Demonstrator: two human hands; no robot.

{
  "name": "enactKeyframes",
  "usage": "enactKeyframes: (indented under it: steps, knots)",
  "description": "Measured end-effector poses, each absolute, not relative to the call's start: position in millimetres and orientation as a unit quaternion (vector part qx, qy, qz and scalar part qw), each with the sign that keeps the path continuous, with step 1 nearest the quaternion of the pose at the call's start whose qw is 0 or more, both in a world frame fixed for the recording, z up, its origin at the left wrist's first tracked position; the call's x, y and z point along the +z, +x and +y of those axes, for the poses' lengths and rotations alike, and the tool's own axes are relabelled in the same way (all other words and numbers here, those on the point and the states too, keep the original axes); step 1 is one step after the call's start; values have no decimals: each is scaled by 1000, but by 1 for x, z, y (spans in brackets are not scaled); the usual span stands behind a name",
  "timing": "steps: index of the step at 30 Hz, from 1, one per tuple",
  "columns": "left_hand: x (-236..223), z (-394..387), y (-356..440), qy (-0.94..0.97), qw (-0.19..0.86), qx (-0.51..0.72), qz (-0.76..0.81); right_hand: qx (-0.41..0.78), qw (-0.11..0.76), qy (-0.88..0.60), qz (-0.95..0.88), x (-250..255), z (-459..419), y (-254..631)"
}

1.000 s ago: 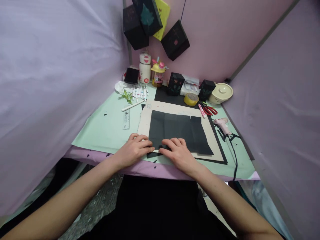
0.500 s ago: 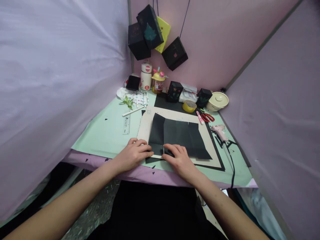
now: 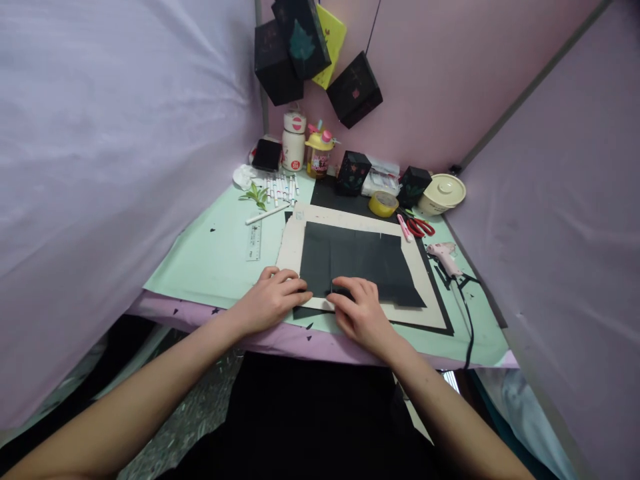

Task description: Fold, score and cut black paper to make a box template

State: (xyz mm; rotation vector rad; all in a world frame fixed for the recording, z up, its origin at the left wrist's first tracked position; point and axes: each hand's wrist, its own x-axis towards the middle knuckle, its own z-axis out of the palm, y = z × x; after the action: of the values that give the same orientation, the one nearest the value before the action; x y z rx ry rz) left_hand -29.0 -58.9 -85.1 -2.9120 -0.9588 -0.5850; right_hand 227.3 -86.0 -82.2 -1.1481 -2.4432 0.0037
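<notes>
A creased sheet of black paper (image 3: 365, 260) lies on a beige cardboard mat (image 3: 293, 243) on the mint-green table cover (image 3: 215, 257). My left hand (image 3: 270, 305) rests at the paper's near left corner, fingers curled and pressing on its edge. My right hand (image 3: 363, 317) presses the near edge just to the right, fingers bent over the paper. Both hands touch the paper close together at the table's front.
White markers (image 3: 280, 188), a ruler (image 3: 254, 240), a green sprig (image 3: 255, 195), yellow tape (image 3: 383, 203), red scissors (image 3: 420, 228), a pink glue gun (image 3: 445, 257) with its black cord, a cream pot (image 3: 443, 191) and small black boxes (image 3: 353, 172) lie around. Boxes (image 3: 300, 40) hang above.
The paper's far left corner, lifted half a second ago, lies flat again. Both hands have stayed at the near edge, with the right fingers shifting slightly.
</notes>
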Motion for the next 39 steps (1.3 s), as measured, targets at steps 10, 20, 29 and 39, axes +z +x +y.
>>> enactKeyframes:
  steps: [10,20,29,39]
  knots:
    - [-76,-51,-15,-948,37,-144,-283,3,141,-416,-898,-75,-82,224]
    - [-70,-50,-38,-951,57,-166,-254,-12,161,-405,-900,-81,-81,227]
    - [-67,-55,-41,-931,68,-239,-267,-17,169,-403,-899,-83,-81,227]
    - [-95,-64,-13,-926,16,-262,-271,-20,245,-389,-888,-90,-80,229]
